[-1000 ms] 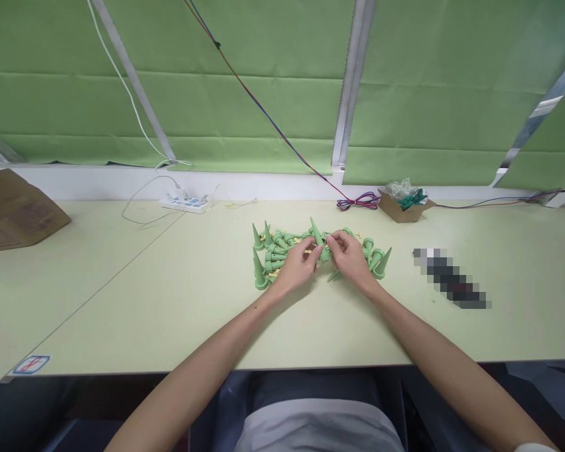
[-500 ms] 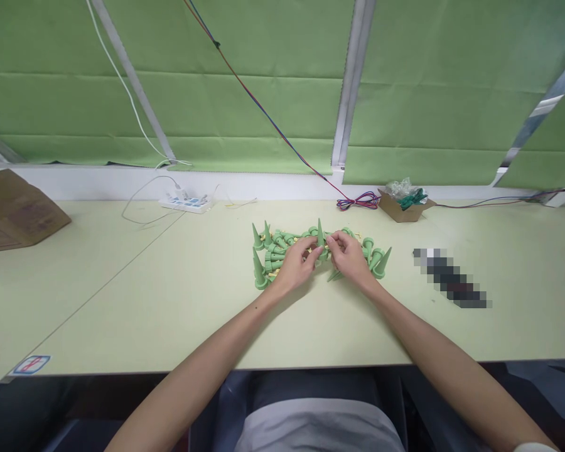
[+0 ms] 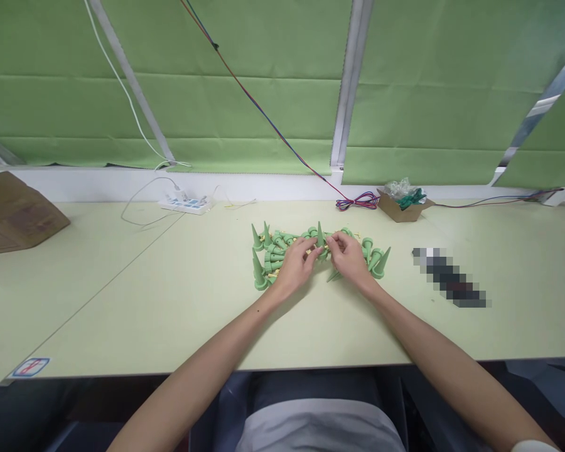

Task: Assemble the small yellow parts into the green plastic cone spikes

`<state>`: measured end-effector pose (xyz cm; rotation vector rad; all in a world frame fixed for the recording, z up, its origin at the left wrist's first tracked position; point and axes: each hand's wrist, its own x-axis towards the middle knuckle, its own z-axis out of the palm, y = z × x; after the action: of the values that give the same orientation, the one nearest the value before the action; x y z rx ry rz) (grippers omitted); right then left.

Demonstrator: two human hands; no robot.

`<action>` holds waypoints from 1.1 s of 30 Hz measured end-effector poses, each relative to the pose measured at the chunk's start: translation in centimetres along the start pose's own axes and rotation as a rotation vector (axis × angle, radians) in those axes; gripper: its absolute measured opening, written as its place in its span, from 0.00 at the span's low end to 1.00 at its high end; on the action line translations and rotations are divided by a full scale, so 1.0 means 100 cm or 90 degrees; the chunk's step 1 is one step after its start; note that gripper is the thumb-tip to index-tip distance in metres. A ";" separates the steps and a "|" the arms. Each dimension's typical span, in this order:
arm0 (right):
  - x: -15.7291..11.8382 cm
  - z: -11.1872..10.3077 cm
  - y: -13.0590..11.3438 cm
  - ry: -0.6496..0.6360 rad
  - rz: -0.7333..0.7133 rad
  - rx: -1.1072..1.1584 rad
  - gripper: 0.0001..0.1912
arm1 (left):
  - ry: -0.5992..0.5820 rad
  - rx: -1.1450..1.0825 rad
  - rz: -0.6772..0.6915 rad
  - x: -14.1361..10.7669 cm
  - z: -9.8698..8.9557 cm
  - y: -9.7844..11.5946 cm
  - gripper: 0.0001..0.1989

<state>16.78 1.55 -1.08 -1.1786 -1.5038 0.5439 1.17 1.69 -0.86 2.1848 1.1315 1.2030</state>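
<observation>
The green cone (image 3: 320,235) stands nearly upright, its tip toward twelve o'clock, its flared base low between both hands. The left hand (image 3: 295,267) pinches it near the base; the right hand (image 3: 352,257) is drawn narrow just beside the base, though its grip cannot be told. Ribbed-collared green spikes (image 3: 260,271) crowd round at nine and three. Open, smooth, pale surface (image 3: 169,314) runs to its straight edge at six. A cardboard box (image 3: 402,213) sits at two.

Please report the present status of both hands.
Left hand: fingers on upright green cone. Right hand: fingertips close by, contact unclear. Loose green spikes crowd both sides.
</observation>
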 end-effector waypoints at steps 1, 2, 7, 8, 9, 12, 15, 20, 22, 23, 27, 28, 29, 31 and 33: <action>0.000 0.000 0.000 0.006 -0.005 0.000 0.15 | 0.003 0.010 0.001 0.000 0.000 0.000 0.14; -0.001 0.000 0.000 0.012 -0.009 0.000 0.15 | 0.006 0.021 0.002 0.000 0.000 0.001 0.14; -0.002 0.000 -0.003 0.026 -0.020 0.015 0.16 | 0.024 0.050 -0.015 0.000 0.000 0.004 0.13; -0.002 -0.001 -0.003 0.030 -0.023 0.018 0.17 | 0.025 0.044 -0.023 0.000 0.000 0.005 0.13; -0.003 -0.001 -0.004 0.034 -0.025 0.021 0.17 | 0.026 0.036 -0.033 0.000 0.000 0.006 0.14; -0.003 0.000 -0.005 0.046 -0.028 0.027 0.17 | 0.023 0.010 -0.063 -0.001 -0.001 0.010 0.14; -0.003 0.000 -0.005 0.054 -0.032 0.030 0.17 | 0.000 -0.011 -0.091 0.000 -0.001 0.013 0.17; -0.003 -0.001 -0.005 0.051 -0.047 0.024 0.15 | -0.080 -0.106 -0.171 0.003 -0.001 0.015 0.25; -0.003 -0.001 -0.005 0.053 -0.053 0.020 0.15 | -0.112 -0.189 -0.217 0.003 -0.001 0.015 0.25; -0.003 -0.001 -0.005 0.055 -0.054 0.019 0.15 | -0.128 -0.236 -0.238 0.003 0.000 0.015 0.24; -0.002 -0.002 -0.006 0.063 -0.050 0.023 0.15 | -0.164 -0.385 -0.305 0.005 0.002 0.015 0.23; -0.003 -0.002 -0.006 0.062 -0.049 0.025 0.15 | -0.170 -0.412 -0.322 0.005 0.002 0.016 0.24; -0.003 -0.002 -0.007 0.062 -0.050 0.026 0.15 | -0.176 -0.438 -0.337 0.005 0.002 0.016 0.24; -0.004 -0.002 -0.008 0.062 -0.055 0.027 0.15 | -0.186 -0.484 -0.357 0.005 0.001 0.016 0.25; -0.005 -0.002 -0.009 0.057 -0.060 0.029 0.15 | -0.191 -0.511 -0.365 0.005 0.000 0.015 0.26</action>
<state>16.60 0.73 -0.50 -1.0776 -1.4552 0.4528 1.99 1.20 0.36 1.2580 0.8461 0.8240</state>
